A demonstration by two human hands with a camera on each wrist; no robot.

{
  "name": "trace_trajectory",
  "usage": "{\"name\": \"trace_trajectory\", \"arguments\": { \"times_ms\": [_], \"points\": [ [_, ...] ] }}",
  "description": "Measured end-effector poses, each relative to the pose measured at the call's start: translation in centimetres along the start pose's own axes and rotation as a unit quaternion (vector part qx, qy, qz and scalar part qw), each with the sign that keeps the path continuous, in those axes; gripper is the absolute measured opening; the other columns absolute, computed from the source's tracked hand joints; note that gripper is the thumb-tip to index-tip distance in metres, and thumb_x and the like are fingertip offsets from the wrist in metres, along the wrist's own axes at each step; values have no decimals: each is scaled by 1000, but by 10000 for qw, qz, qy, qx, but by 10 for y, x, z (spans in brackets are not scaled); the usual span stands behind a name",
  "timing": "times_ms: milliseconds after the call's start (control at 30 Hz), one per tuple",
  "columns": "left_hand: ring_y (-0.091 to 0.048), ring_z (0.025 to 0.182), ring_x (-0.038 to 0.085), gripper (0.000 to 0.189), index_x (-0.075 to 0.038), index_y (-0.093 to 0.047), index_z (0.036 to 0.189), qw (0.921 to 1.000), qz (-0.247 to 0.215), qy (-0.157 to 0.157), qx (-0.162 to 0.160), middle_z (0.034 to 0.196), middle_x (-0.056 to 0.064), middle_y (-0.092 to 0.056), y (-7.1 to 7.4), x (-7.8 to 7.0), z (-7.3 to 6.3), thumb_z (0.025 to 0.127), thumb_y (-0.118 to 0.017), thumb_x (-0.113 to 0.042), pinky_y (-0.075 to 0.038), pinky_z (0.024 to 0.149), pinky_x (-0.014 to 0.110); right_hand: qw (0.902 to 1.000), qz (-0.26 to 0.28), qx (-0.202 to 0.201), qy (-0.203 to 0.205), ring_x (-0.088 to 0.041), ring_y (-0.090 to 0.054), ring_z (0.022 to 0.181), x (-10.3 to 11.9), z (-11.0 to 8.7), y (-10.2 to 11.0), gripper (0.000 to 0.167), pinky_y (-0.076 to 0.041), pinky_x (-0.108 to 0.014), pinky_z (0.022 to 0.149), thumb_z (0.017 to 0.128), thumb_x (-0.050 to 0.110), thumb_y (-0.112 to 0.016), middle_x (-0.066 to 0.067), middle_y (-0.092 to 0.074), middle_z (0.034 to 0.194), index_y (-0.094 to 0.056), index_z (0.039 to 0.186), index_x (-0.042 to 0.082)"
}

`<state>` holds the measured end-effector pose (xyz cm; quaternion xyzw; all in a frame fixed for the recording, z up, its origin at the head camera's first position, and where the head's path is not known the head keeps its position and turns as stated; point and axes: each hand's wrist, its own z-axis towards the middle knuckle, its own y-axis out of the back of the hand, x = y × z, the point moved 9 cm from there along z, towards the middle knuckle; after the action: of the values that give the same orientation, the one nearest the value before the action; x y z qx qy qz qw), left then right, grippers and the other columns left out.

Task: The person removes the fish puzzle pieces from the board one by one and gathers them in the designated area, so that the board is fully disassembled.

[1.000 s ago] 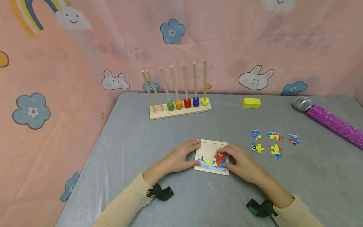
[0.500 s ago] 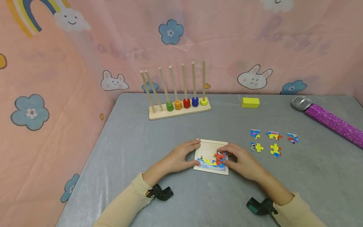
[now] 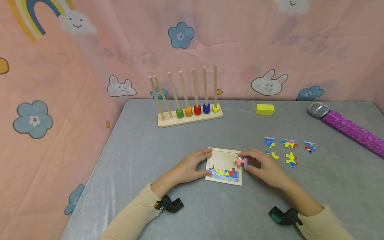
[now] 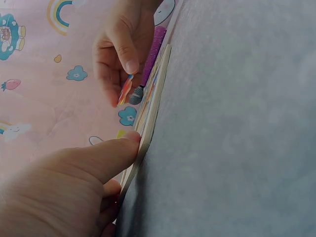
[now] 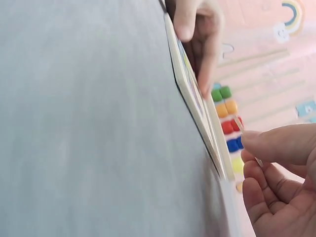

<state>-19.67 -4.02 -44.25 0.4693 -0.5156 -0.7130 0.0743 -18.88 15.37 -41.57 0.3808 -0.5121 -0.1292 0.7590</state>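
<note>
On the grey table lies a square wooden puzzle tray (image 3: 222, 156), its bottom row filled with joined pieces (image 3: 223, 175) in yellow, red and blue. My left hand (image 3: 189, 168) holds the tray's left side, thumb on the near part and fingers farther up; the left wrist view shows the thumb (image 4: 116, 150) on the rim. Between thumb and fingertips, my right hand (image 3: 265, 168) pinches a red puzzle piece (image 3: 241, 161) with a blue edge. The piece is raised and tilted above the tray's right side; the left wrist view shows it (image 4: 125, 90) apart from the tray.
Several loose puzzle pieces (image 3: 289, 144) lie to the right, one partly hidden by my right hand. Behind stand a wooden peg stand (image 3: 192, 120) with coloured rings and a yellow block (image 3: 265, 109). A purple glitter microphone (image 3: 349, 126) lies at far right.
My right hand has lifted the red puzzle piece out of the tray and drawn it slightly right, exposing bare wood. The left hand keeps its place on the tray.
</note>
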Motion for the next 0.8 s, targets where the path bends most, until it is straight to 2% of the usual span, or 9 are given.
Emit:
{"name": "trace_trajectory", "arguments": {
  "times_ms": [167,333,533,633,800],
  "points": [
    [-34,140,22,66,-4,-42,142,10000,-27,9,-18,151,5,-37,0,1,0,88,-68,-31,-33,112,38,9999,-52,-139,-55,3,-49,104,-12,-11,21,38,-41,-4,86,82,0,-70,-4,-62,116,-63,118,9],
    [-34,140,22,66,-4,-42,142,10000,0,26,20,151,5,-36,0,1,-1,88,-68,-31,-32,113,38,9994,-96,-343,-5,16,-42,108,-29,-28,48,39,-35,0,87,83,-3,-68,-7,-61,117,-63,119,8],
    [-34,139,22,66,-4,-42,142,10000,53,1,26,151,6,-37,1,-1,-1,88,-67,-32,-33,112,39,9988,33,-432,-219,17,-43,109,-56,-54,78,41,-33,2,87,84,-4,-66,14,-56,120,-61,122,8],
    [-34,139,23,66,-3,-42,142,10000,22,-4,14,151,7,-37,1,-1,-1,88,-67,-31,-33,112,39,9974,58,-508,-499,19,-39,112,-75,-66,91,40,-31,4,86,85,-2,-66,22,-52,120,-61,123,9],
    [-34,140,22,66,-3,-42,142,10000,33,-11,24,151,6,-37,1,0,-1,88,-67,-31,-32,113,38,9899,-302,-563,-1269,24,-37,102,-108,-86,107,34,-30,4,75,90,9,-64,34,-43,112,-60,124,8]
  ]
}}
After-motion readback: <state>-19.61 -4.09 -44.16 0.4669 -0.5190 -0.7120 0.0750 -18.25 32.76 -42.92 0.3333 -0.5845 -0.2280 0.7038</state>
